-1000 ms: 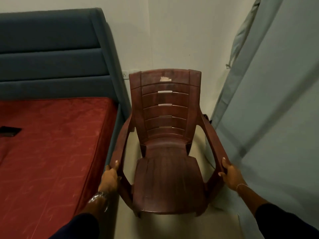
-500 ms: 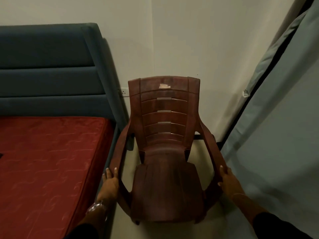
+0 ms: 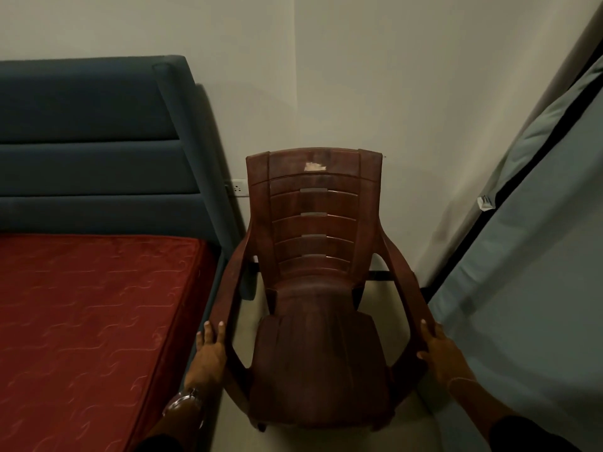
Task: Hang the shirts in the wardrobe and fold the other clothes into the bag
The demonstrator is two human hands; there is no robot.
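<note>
A dark brown plastic armchair (image 3: 318,353) stands on the floor in the corner, facing me, with nothing on its seat. My left hand (image 3: 208,350) rests with straight fingers against the outer side of the chair's left armrest. My right hand (image 3: 440,350) holds the right armrest, with the thumb curled under it. The grey-green fabric wardrobe (image 3: 528,288) rises just right of the chair, its cover down. I see no shirts, other clothes or bag.
A bed with a bare red mattress (image 3: 91,321) and a blue padded headboard (image 3: 91,148) is close on the chair's left. The white walls meet behind the chair, and a wall socket (image 3: 239,187) sits beside the headboard. Only narrow strips of floor (image 3: 228,429) flank the chair.
The chair has slid back towards the corner wall, between bed and wardrobe. My left fingers have straightened along the armrest. The dark object on the mattress has left the view.
</note>
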